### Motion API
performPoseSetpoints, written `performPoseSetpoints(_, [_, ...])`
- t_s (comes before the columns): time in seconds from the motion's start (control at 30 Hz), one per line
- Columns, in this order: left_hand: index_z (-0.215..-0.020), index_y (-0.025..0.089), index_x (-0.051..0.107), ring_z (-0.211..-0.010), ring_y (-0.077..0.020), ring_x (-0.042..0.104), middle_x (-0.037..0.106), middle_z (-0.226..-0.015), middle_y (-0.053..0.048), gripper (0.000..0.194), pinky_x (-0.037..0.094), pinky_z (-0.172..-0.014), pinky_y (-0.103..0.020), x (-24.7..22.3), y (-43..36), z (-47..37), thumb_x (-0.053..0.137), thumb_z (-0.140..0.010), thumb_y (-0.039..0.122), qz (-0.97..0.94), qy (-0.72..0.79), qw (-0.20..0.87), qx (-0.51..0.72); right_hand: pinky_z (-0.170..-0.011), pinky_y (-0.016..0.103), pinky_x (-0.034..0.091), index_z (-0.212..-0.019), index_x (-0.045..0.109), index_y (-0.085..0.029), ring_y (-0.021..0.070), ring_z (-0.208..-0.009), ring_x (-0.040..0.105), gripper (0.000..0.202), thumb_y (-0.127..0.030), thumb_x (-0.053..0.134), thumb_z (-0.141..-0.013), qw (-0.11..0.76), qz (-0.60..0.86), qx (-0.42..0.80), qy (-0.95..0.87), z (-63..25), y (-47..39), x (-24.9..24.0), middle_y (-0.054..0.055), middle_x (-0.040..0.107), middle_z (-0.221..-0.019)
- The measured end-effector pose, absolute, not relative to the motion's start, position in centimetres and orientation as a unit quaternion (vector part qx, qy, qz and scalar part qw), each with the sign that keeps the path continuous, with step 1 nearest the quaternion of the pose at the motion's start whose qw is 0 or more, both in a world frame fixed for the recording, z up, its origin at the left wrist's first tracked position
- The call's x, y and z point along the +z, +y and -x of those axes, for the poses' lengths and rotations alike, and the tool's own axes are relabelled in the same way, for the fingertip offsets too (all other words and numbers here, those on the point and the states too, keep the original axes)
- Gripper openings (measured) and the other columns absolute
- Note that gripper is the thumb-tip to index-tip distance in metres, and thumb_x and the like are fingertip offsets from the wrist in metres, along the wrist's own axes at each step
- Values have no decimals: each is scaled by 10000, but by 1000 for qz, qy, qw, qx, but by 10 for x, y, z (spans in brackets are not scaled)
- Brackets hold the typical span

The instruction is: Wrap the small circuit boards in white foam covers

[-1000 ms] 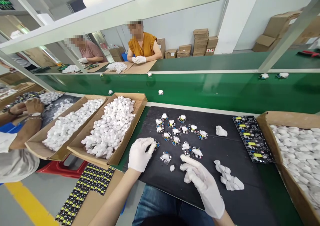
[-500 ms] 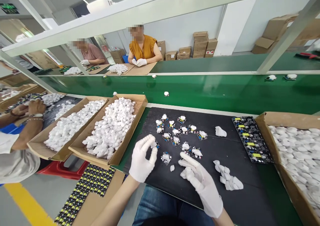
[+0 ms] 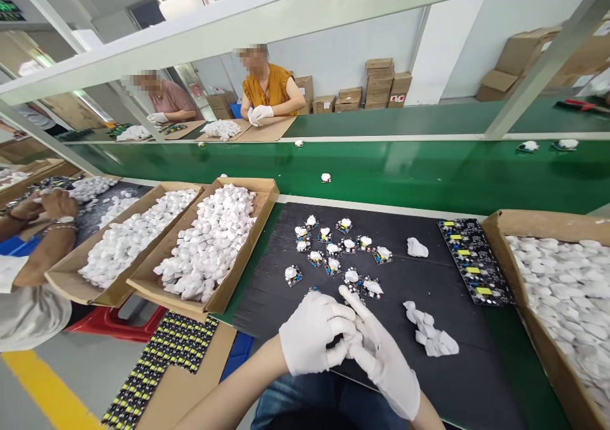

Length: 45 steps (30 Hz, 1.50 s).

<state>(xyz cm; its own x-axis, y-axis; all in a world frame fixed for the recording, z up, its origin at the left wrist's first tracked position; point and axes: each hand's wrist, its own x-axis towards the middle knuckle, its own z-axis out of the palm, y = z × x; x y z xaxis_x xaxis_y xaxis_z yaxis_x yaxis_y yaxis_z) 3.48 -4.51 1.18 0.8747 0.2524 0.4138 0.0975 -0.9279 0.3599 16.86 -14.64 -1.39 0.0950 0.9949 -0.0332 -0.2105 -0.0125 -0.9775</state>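
Note:
My left hand (image 3: 317, 331) and my right hand (image 3: 381, 354), both in white gloves, meet over the front edge of the black mat (image 3: 457, 328). The left fingertips are pressed against a whitish lump at the right hand's fingers. The right fingers are curled round white lumps, partly hidden. Beyond the hands, several small circuit boards topped with white lumps lie on the mat, one of them (image 3: 292, 274) apart at the left. A loose white lump (image 3: 418, 248) and a cluster of lumps (image 3: 431, 331) lie to the right, near a black board panel (image 3: 474, 262).
Cardboard trays of white lumps stand at left (image 3: 264, 227) and right (image 3: 495, 252). A green belt (image 3: 381, 173) carries a few boards behind the mat. A metal frame (image 3: 333, 26) crosses above. Other people sit opposite, and a person's arms (image 3: 60, 227) are at far left.
My left hand has left the board at the mat's left and moved right to my right hand, now covering the board and small lump in between. Boards on the belt have shifted slightly right.

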Motion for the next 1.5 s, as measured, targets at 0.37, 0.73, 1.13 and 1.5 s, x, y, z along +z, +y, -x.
performPoseSetpoints(0.37, [-880,218,512,-718,-155,599,674,-784,-1,197,444,-710,-313,18,-56,-32,602,-742,109,-898,163,184,365,-820,392,503,-1101,626,-232,209,-788,608,405,-345,723,-725,615,514,488,-344,-169,-146,-15,54,662,-860])
performPoseSetpoints(0.73, [-868,213,520,-694,-148,579,622,-716,-2,189,492,-752,-343,13,-57,-26,570,-726,99,-874,193,248,369,-759,370,526,-980,683,-238,197,-731,615,269,-326,718,-728,632,508,456,-367,-168,-145,-15,42,668,-771])
performPoseSetpoints(1.13, [-885,215,569,-780,-168,649,694,-845,-27,89,501,-735,-328,5,-25,1,570,-823,152,-862,317,113,378,-816,382,512,-935,722,-209,223,-804,614,368,-415,774,-635,668,520,491,-206,-174,-145,-7,80,700,-890])
performPoseSetpoints(1.5, [-866,210,664,-767,-175,684,734,-852,-28,117,532,-676,-317,-7,-22,-3,558,-853,161,-907,266,50,323,-858,405,508,-911,729,-224,242,-863,636,349,-401,792,-617,662,526,499,-190,-175,-143,-11,79,717,-934])
